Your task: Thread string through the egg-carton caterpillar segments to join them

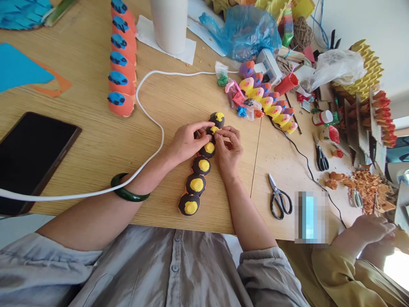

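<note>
A strip of egg-carton cups (195, 184), coated in black with a yellow disc on each, lies lengthwise on the table in front of me. My left hand (187, 143) reaches in from the left, its thumb and forefinger closed around the second cup from the far end. On that cup's yellow patch, the fingertips of my right hand (229, 151) are pinched together; anything between them is too small to make out. Small black marks show on the yellow disc of the farthest cup (217, 119). The nearer cups carry plain yellow discs.
An orange strip with blue discs (122, 76) and a phone (33, 153) lie left. A white cable (150, 76) crosses over my left forearm. Scissors (279, 198) lie right, near a co-worker's hand (372, 230). Yellow-and-purple strips (270, 102) and a blue bag (249, 32) are farther back.
</note>
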Motion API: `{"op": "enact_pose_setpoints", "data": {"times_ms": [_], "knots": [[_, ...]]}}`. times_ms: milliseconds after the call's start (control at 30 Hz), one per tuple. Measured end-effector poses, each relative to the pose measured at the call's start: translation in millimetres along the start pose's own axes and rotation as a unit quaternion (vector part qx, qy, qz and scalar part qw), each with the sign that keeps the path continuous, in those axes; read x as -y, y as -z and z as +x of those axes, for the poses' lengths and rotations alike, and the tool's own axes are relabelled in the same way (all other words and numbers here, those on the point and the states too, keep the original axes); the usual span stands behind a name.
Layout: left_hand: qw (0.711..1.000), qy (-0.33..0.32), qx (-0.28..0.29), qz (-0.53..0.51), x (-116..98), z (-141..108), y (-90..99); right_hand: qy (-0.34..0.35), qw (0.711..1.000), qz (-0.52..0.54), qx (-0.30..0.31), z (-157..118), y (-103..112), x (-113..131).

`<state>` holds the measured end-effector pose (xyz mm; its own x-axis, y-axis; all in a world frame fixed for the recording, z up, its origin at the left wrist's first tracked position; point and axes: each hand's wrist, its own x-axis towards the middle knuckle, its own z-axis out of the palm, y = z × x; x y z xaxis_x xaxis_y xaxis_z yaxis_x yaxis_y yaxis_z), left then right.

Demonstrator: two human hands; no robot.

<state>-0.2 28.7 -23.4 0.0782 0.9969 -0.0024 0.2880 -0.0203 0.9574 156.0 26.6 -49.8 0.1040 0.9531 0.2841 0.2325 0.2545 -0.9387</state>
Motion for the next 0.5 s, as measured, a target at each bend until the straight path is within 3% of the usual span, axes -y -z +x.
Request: {"op": "enact_pose_setpoints", "data": {"times_ms": [500], "knots": [[1.0,-0.002,-0.006,-0.012,2.7,1.7,-0.4,0.011,1.0,0.009,0.008,0.4,-0.1,1.4]]}}
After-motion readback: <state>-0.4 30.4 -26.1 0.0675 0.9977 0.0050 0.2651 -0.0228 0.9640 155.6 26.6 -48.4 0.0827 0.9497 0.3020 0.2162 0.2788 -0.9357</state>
